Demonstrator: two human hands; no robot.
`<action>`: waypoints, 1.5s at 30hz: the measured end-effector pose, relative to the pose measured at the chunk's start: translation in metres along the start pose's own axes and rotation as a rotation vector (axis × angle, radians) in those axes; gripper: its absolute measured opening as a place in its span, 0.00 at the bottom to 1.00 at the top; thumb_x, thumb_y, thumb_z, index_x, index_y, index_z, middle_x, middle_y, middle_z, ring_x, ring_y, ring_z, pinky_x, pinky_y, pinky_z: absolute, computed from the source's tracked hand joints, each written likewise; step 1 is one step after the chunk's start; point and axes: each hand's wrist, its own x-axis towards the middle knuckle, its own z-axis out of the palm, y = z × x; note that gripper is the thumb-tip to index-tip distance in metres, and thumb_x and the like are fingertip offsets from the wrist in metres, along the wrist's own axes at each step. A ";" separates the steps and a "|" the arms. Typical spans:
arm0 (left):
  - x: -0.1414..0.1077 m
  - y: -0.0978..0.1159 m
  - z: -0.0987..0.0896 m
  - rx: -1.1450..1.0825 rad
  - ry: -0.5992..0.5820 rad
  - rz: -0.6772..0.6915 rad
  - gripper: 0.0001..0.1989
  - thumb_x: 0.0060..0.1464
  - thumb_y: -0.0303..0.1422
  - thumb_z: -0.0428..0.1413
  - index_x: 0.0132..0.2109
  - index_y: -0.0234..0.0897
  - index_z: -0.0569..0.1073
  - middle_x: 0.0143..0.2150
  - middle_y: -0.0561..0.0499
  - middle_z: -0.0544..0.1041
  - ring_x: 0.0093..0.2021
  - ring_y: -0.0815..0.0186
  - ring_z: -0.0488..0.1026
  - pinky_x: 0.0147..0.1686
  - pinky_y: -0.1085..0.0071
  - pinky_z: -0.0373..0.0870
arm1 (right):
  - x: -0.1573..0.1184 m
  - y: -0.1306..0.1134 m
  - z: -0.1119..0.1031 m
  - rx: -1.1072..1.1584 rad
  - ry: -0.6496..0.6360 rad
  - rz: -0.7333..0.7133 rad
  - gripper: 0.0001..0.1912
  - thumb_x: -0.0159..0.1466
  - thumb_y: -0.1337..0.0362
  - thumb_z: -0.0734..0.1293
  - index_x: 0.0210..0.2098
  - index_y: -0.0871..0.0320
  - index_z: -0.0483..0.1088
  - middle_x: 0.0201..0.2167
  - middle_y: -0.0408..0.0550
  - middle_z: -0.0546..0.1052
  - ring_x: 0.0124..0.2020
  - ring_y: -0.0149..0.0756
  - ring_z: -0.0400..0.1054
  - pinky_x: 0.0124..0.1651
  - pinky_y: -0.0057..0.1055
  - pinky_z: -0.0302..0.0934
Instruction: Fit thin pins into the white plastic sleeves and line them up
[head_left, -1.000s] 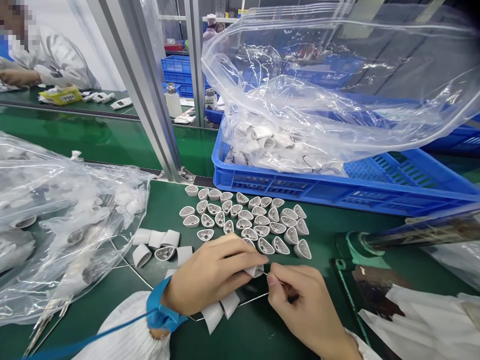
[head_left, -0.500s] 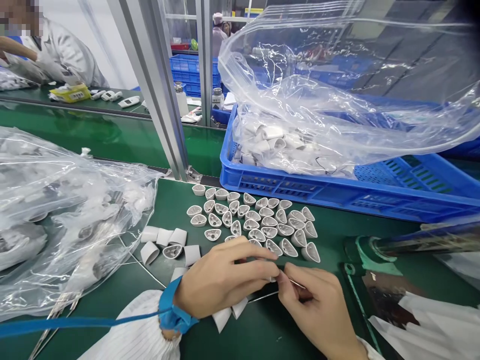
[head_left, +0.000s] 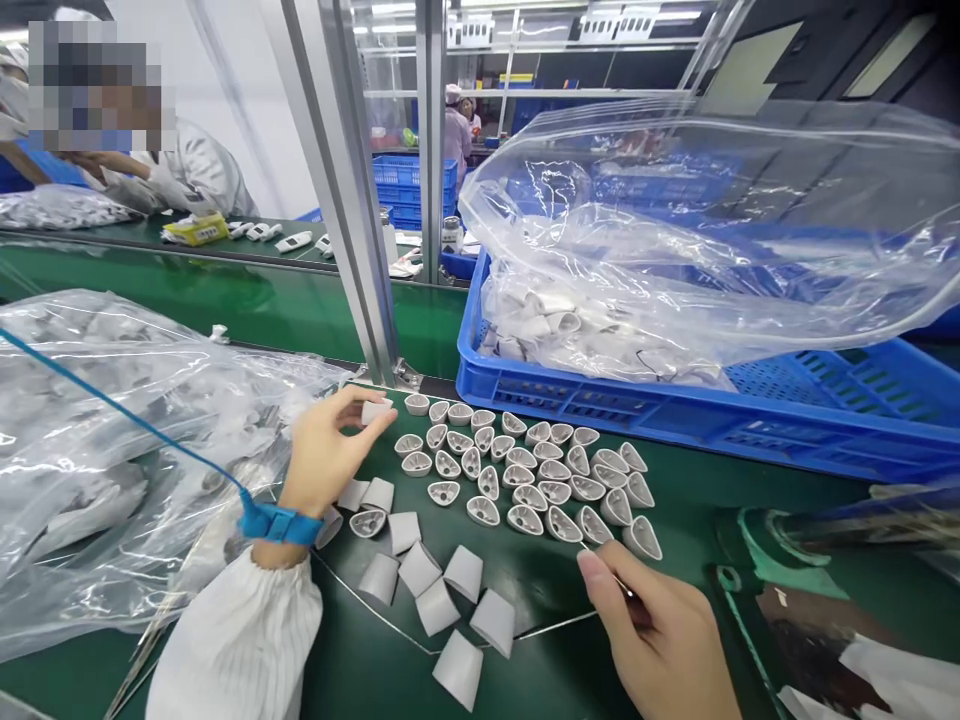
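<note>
My left hand (head_left: 330, 450), with a blue wrist strap (head_left: 277, 522), pinches a small light-grey plastic cap (head_left: 376, 411) at the left end of the rows of caps. My right hand (head_left: 652, 625) is closed around a thin metal tool (head_left: 621, 586), mostly hidden by the fingers, just below the rows. Several hollow caps (head_left: 484, 511) stand there with their open sides up. Nearer me, loose caps (head_left: 420, 568) lie scattered, mostly with their smooth outsides showing. A thin metal wire (head_left: 375, 612) runs beneath some of them towards my right hand.
A clear plastic bag (head_left: 112, 400) of parts covers the left side. Behind the rows, a blue crate (head_left: 600, 405) holds another open bag (head_left: 675, 240) of caps. A metal post (head_left: 352, 200) rises at the back. A co-worker (head_left: 187, 165) sits across the bench.
My left hand has moved left and away from my right hand, now holding a cap at the rows' left end. My right hand stays low with the thin tool. The camera view has tilted up.
</note>
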 end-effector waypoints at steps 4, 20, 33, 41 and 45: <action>0.003 -0.017 0.008 0.029 -0.098 -0.100 0.13 0.50 0.42 0.63 0.33 0.37 0.73 0.38 0.48 0.82 0.32 0.61 0.80 0.33 0.66 0.81 | 0.001 0.000 0.000 -0.012 0.008 0.004 0.22 0.72 0.59 0.59 0.23 0.57 0.51 0.18 0.37 0.48 0.16 0.25 0.46 0.19 0.25 0.42; 0.002 -0.013 0.015 0.130 -0.284 0.071 0.15 0.62 0.43 0.52 0.40 0.39 0.80 0.44 0.47 0.82 0.43 0.58 0.78 0.43 0.62 0.77 | 0.007 -0.003 0.002 0.021 -0.019 -0.053 0.22 0.72 0.60 0.60 0.23 0.57 0.51 0.18 0.37 0.48 0.17 0.25 0.44 0.18 0.24 0.42; -0.025 0.027 -0.035 0.420 -0.428 0.092 0.15 0.62 0.43 0.53 0.46 0.42 0.79 0.45 0.47 0.80 0.45 0.55 0.77 0.42 0.63 0.75 | 0.011 -0.002 -0.002 0.121 -0.101 -0.049 0.19 0.74 0.60 0.57 0.25 0.55 0.60 0.18 0.37 0.62 0.15 0.25 0.57 0.18 0.19 0.53; -0.038 0.003 -0.033 0.435 -0.541 0.060 0.16 0.64 0.44 0.50 0.45 0.43 0.79 0.45 0.48 0.80 0.46 0.54 0.77 0.46 0.63 0.71 | 0.012 -0.005 0.000 0.196 -0.170 0.009 0.16 0.74 0.62 0.57 0.29 0.55 0.63 0.21 0.37 0.66 0.20 0.25 0.61 0.25 0.18 0.56; -0.035 0.002 -0.033 0.373 -0.525 0.067 0.15 0.63 0.46 0.52 0.43 0.44 0.78 0.43 0.50 0.80 0.43 0.55 0.78 0.42 0.66 0.72 | 0.011 -0.004 -0.001 0.225 -0.162 0.048 0.17 0.74 0.61 0.56 0.30 0.55 0.65 0.23 0.39 0.69 0.22 0.27 0.63 0.27 0.19 0.57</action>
